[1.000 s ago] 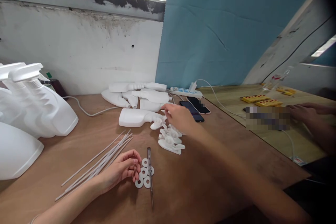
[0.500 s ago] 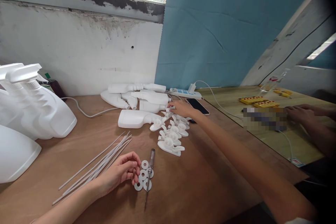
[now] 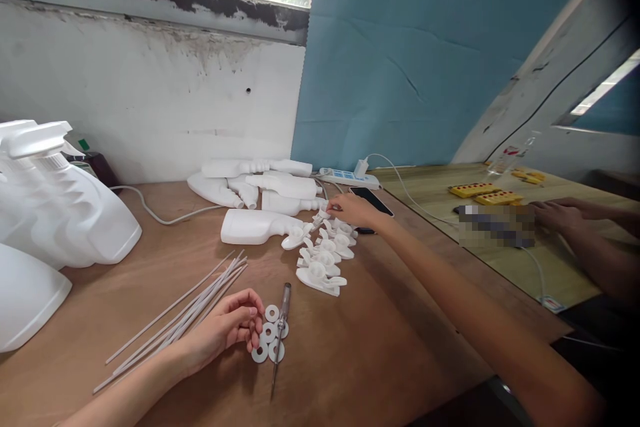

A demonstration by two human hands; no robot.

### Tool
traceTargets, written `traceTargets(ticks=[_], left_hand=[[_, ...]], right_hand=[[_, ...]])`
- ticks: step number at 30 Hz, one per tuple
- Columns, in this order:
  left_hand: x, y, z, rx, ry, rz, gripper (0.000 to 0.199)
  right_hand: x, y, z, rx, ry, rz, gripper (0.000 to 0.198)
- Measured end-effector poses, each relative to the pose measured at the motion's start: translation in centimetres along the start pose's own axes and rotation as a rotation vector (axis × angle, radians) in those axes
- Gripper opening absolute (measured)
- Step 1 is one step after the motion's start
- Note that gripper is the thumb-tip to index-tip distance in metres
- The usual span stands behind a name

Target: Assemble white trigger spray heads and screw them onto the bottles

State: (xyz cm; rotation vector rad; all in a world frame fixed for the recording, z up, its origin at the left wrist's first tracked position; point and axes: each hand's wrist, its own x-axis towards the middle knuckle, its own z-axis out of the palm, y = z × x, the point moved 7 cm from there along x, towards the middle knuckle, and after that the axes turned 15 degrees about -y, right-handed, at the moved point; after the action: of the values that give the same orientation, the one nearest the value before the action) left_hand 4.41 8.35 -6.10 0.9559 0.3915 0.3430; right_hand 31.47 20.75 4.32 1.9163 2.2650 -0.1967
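Observation:
My left hand rests loosely curled on the table, its fingers a little apart and nothing visible in them. Beside its fingertips lie several flat white washers, with a clear-handled screwdriver across some of them. Farther off, my right hand is closed at the far end of a group of white spray trigger heads. Its fingertips pinch one trigger head, partly hidden by the hand. A white spray bottle lies on its side to the left of these heads.
Thin white tubes lie under and beyond my left forearm. Large white spray bottles stand at left. More bottles lie by the wall, near a power strip and phone. Another person's hands are at right.
The whole view has shifted slightly, so things sit a bit farther left. My right fingers have closed in at the far trigger head. My left hand keeps its place by the washers.

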Motion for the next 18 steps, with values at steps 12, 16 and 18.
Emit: traceTargets(ticks=[12,16,18], left_hand=[[-0.2,-0.2,0.0,-0.029,0.032,0.003,0.01],[-0.5,1.0,0.3,-0.012,0.045,-0.006,0.011],[-1.2,3.3,-0.1,0.139,0.101,0.039,0.012]], right_hand=[[-1.8,-2.0,-2.3,-0.03,0.174,-0.03,0.022],[-5.6,-7.4,-4.7,-0.08,0.571,-0.22,0.017],[-8.7,-10.9,-5.5,-0.063,0.778,-0.391,0.011]])
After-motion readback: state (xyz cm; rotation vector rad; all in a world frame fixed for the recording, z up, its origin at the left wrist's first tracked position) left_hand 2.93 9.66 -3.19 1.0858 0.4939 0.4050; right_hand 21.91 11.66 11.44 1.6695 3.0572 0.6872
